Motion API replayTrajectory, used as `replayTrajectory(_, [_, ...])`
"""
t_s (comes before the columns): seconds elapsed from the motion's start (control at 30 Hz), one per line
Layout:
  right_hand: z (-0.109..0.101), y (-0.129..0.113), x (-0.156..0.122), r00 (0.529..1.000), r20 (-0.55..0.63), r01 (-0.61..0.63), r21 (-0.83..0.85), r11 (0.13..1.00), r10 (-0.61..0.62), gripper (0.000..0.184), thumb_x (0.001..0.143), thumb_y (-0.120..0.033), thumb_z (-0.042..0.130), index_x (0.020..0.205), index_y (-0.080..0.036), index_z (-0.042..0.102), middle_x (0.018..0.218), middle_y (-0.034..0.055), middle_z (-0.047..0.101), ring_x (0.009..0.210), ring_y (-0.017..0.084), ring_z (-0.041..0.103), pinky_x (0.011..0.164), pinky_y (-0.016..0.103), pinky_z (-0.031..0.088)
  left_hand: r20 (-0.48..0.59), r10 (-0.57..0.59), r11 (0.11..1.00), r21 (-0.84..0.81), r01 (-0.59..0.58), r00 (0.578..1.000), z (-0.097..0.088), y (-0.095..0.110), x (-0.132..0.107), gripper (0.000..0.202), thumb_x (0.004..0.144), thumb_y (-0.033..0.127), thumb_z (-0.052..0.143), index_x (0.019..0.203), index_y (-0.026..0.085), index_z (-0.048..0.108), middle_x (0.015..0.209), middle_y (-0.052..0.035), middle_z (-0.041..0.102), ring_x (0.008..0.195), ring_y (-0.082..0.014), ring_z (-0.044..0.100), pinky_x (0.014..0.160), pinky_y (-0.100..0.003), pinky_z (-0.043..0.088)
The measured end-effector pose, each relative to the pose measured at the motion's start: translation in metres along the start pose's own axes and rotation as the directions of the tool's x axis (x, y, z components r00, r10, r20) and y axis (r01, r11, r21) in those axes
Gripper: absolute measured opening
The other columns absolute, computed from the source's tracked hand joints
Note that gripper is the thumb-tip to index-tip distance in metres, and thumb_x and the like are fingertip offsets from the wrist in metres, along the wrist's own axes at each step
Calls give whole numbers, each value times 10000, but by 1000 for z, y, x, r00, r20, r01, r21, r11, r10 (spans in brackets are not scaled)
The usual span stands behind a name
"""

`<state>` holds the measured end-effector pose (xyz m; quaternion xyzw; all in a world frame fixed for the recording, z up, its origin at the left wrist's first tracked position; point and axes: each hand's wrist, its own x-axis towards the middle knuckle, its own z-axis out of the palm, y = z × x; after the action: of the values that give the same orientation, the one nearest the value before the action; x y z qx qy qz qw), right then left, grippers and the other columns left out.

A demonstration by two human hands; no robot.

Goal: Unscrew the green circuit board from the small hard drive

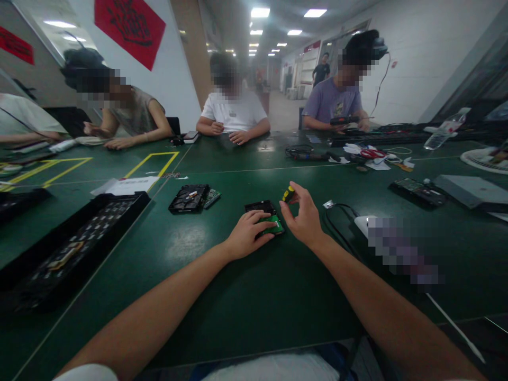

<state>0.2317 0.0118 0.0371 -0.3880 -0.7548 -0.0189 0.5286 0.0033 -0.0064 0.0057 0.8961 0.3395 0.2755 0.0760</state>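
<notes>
A black hard drive (pixel 260 207) with a green circuit board (pixel 273 225) lies on the dark green table (pixel 246 286) in front of me. My left hand (pixel 248 233) rests on it, fingers pressed down on the board. My right hand (pixel 304 217) hovers just right of the drive, fingers curled around a small screwdriver with a yellow and black handle (pixel 288 194) held upright above the drive.
A second opened hard drive (pixel 189 198) with a loose green board (pixel 212 197) lies to the left. A long black tray (pixel 67 243) sits at far left. A black cable (pixel 337 219) and a white device lie right. Three people sit across the table; tools and scissors (pixel 372 153) lie beyond.
</notes>
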Motion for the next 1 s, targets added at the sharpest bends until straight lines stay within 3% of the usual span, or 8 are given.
replayTrajectory(0.33, [-2, -1, 4, 999, 10, 32, -2, 999, -32, 612, 996, -306, 590, 1557, -327, 348, 1303, 114, 606, 1036, 257, 658, 917, 503, 638, 4, 5, 1000, 16, -5, 1000, -1, 0, 0, 375, 1003, 436, 636, 1355, 314, 673, 1445, -87, 607, 1383, -334, 504, 1141, -580, 431])
replayTrajectory(0.53, [-2, -2, 3, 999, 23, 27, 15, 1000, -27, 650, 1002, -262, 546, 1596, -313, 288, 1393, 138, 568, 1125, 278, 650, 946, 515, 630, -1, 7, 1000, 6, -7, 1000, 0, -1, 0, 382, 997, 432, 645, 1359, 314, 670, 1445, -88, 608, 1382, -333, 507, 1140, -585, 432])
replayTrajectory(0.7, [-4, -2, 4, 999, 18, 26, -4, 1000, -26, 644, 986, -277, 588, 1575, -325, 334, 1336, 123, 580, 1082, 269, 652, 924, 513, 640, -7, 5, 1000, -5, -5, 1000, 0, 0, 0, 375, 994, 434, 650, 1351, 324, 675, 1441, -84, 611, 1387, -336, 506, 1142, -588, 433])
replayTrajectory(0.83, [-5, -3, 4, 999, 39, 23, 6, 1000, -24, 657, 999, -256, 548, 1599, -329, 291, 1382, 133, 561, 1089, 269, 648, 959, 527, 624, -6, 1, 1000, -1, -1, 1000, 0, 0, 0, 380, 992, 424, 654, 1357, 318, 670, 1441, -89, 610, 1385, -339, 505, 1139, -592, 433])
replayTrajectory(1.0, [-4, -3, 4, 1000, 16, 19, 12, 1000, -19, 633, 987, -272, 587, 1566, -331, 337, 1335, 119, 562, 998, 236, 652, 831, 450, 654, -7, 9, 1000, -8, -9, 1000, 0, 0, 0, 378, 992, 420, 654, 1355, 319, 671, 1443, -91, 610, 1384, -334, 506, 1143, -586, 432])
